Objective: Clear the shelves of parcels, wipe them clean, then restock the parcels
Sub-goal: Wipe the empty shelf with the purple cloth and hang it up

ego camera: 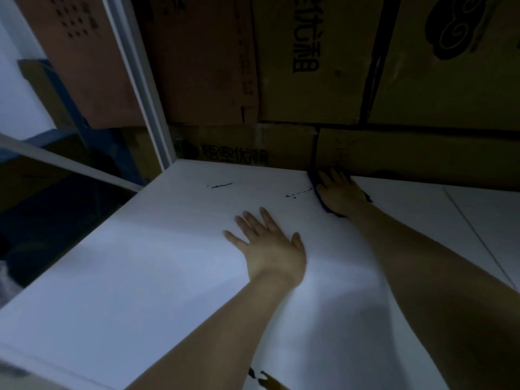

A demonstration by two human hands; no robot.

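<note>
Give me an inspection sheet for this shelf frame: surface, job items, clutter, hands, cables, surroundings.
Surface: white shelf, with dark marks near the back.
Job's things: dark blue cloth under the right hand at the back edge; no parcels on the visible part of the shelf.
Clutter: small unclear item at the near edge.
Hands: left hand lies flat on the shelf, fingers spread; right hand presses the cloth, fingers straight.
Cables: nothing seen.
Surroundings: cardboard boxes stacked behind the shelf; white upright post at left; dim light.
</note>
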